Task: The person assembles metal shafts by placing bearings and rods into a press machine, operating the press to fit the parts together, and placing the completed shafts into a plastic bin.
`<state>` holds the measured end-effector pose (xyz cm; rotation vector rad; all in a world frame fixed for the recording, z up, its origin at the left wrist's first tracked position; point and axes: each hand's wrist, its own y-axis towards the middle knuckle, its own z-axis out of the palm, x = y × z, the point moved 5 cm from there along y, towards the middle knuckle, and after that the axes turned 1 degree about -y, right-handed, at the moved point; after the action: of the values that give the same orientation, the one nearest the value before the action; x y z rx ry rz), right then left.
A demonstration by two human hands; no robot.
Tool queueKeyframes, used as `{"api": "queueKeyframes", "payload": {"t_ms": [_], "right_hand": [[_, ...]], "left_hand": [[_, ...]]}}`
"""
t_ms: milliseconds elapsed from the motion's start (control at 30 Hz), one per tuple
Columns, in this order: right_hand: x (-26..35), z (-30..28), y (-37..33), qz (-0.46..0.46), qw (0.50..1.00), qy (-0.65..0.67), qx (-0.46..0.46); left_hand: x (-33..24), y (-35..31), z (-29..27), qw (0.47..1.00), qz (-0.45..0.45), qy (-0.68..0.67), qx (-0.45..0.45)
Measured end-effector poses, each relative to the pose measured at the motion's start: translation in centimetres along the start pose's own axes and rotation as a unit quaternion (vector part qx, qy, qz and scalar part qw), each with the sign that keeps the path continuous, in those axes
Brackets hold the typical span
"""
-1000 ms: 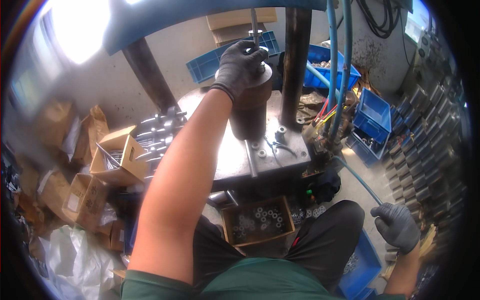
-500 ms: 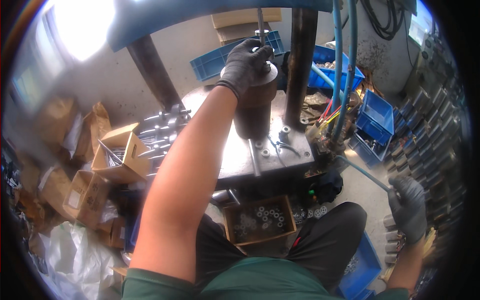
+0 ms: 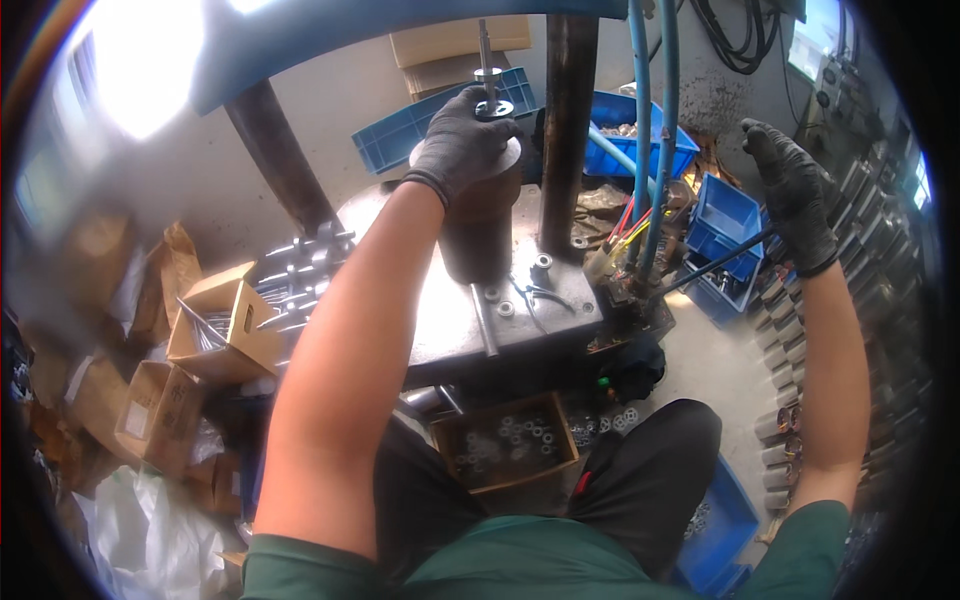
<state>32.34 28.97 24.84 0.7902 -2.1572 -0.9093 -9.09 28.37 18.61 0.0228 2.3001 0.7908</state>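
Observation:
My left hand (image 3: 465, 140), in a dark glove, is closed around the lower flange of an upright metal shaft (image 3: 487, 76). Its fingers partly hide that flange. Below it, a round metal plate (image 3: 508, 160) tops a dark, thick cylinder (image 3: 476, 235) on the press table (image 3: 420, 300). At the right, my gloved right hand (image 3: 795, 195) is raised with fingers stretched upward. A long, thin lever (image 3: 715, 265) meets this hand near its heel; the fingers are not wrapped round it.
Pliers (image 3: 540, 293), a metal rod (image 3: 484, 320) and small rings lie on the table. Dark press columns (image 3: 568, 140) and blue hoses (image 3: 668, 130) rise behind. A wooden box of rings (image 3: 510, 480) sits below; stacked metal cylinders (image 3: 780, 430) line the right.
My right hand has risen, and the lever's end has swung up with it. Its fingers have straightened from around the lever. My left hand stays at the shaft, while the view has shifted slightly.

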Motion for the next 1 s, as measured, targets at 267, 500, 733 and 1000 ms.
{"api": "queueKeyframes", "payload": {"t_ms": [267, 500, 733, 1000], "right_hand": [[3.0, -0.3, -1.6, -0.139, 0.954, -0.261, 0.052], [5.6, -3.8, -8.7, -0.166, 0.949, -0.249, 0.099], [13.8, -3.5, -21.5, -0.15, 0.979, -0.018, 0.136], [13.5, 8.7, -34.0, 0.45, 0.68, 0.573, 0.082]], "left_hand": [[-4.7, -8.2, -0.2, 0.941, 0.131, -0.298, -0.095], [-4.5, -26.3, 7.5, 0.825, 0.004, -0.558, 0.092], [-6.2, -32.9, 7.7, 0.906, -0.039, -0.351, 0.233], [-9.3, -35.4, 7.8, 0.903, 0.142, -0.347, 0.211]]}}
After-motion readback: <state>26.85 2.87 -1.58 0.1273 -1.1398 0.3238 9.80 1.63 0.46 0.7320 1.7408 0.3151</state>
